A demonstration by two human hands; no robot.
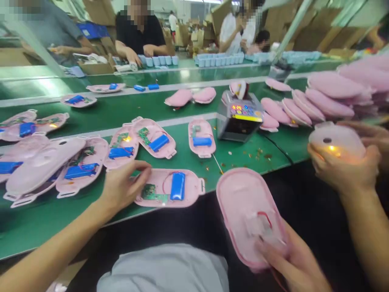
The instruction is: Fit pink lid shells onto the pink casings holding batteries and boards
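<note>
My left hand (124, 186) lies with its fingers over the left end of an open pink plastic shell (188, 188). That shell holds a blue battery (178, 186) and a green circuit board (153, 195). My right hand (282, 259) grips the rim of another pink shell (240, 202), tilted up off the belt, with a red wire and a clear piece (258, 221) inside. Further pink shells with blue batteries and boards (154, 140) lie left and ahead of my hands.
A green conveyor belt (188, 142) runs across, with small orange bits scattered near a digital tester (240, 117). Closed pink shells (331, 97) pile up at right, where a co-worker's hands (343, 162) hold a lit shell. Other workers sit across the belt behind pale blue items.
</note>
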